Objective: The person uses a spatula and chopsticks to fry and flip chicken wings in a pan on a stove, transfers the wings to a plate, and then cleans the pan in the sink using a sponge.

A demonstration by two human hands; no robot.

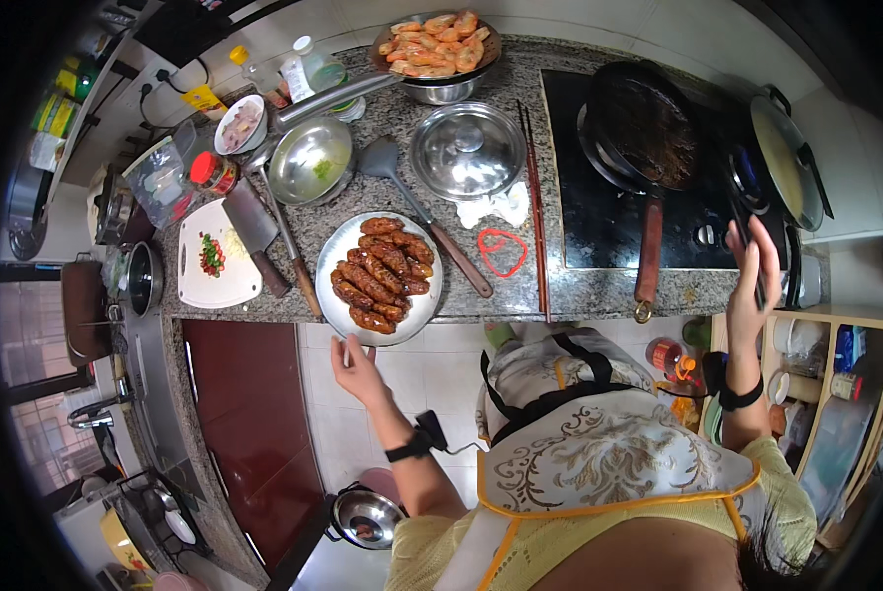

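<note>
My left hand (pixel 360 373) is at the front rim of a white plate (pixel 331 240) of glazed, browned chicken wings (pixel 382 273). Its fingers are apart; whether they touch the rim cannot be told. The plate overhangs the granite counter's edge slightly. At the right, my right hand (pixel 750 277) grips a slim black utensil (pixel 739 214), perhaps tongs, near the front of the cooktop. A dark frying pan (pixel 637 125) with brown residue stands on the cooktop, its wooden handle (pixel 648 255) pointing towards me. A spatula (pixel 452 251) lies right of the plate.
Cooked shrimp (pixel 441 44) fill a strainer over a metal bowl. Nearby are a steel lid (pixel 467 151), long chopsticks (pixel 536 221) and a steel pan (pixel 312 162). A cleaver (pixel 253 214) lies across the cutting board (pixel 220 288) with chopped peppers. A lidded pot (pixel 781 162) stands far right.
</note>
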